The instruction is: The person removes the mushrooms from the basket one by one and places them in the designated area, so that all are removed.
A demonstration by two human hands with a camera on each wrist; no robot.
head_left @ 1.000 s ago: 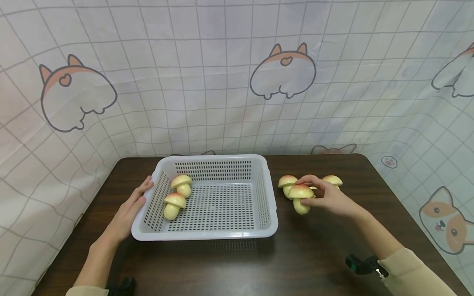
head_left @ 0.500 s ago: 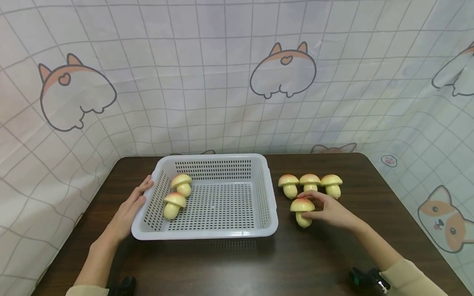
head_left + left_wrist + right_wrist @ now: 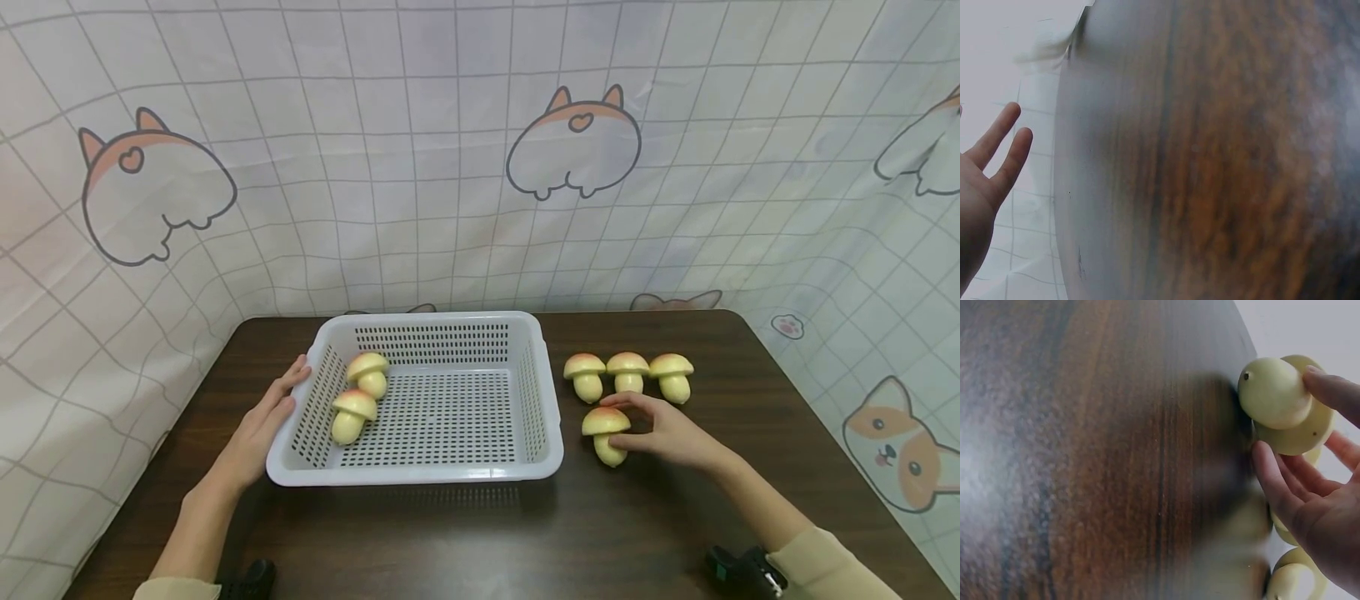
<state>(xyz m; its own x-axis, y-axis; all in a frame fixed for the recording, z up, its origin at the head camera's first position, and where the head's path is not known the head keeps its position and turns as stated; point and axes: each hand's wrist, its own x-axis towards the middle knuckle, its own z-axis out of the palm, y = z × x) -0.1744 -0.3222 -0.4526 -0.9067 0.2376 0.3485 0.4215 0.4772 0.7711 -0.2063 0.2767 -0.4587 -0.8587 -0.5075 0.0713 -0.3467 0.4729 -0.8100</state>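
Note:
My left hand (image 3: 251, 433) lies with extended fingers against the left side of a white perforated plastic basket (image 3: 420, 477). In the left wrist view, part of that hand (image 3: 979, 187) shows with two fingers spread. Two toy mushrooms sit at the left inside the basket, an upper mushroom (image 3: 367, 365) and a lower mushroom (image 3: 352, 407). Right of the basket, my right hand (image 3: 667, 429) grips another mushroom (image 3: 606, 421), yellow with a reddish cap top. In the right wrist view, thumb and fingers are on either side of this mushroom (image 3: 1275, 394), its stem end facing the camera.
Behind the right hand, three more mushrooms stand in a row: a left one (image 3: 585, 365), a middle mushroom (image 3: 627, 364) and a right mushroom (image 3: 672, 367). The dark wooden table (image 3: 480, 542) backs onto a white gridded cloth (image 3: 450, 208) with dog drawings.
My right hand has brought its mushroom toward the table's front, away from the row, then slightly left. The row behind is now uncovered. The left hand and basket have not moved.

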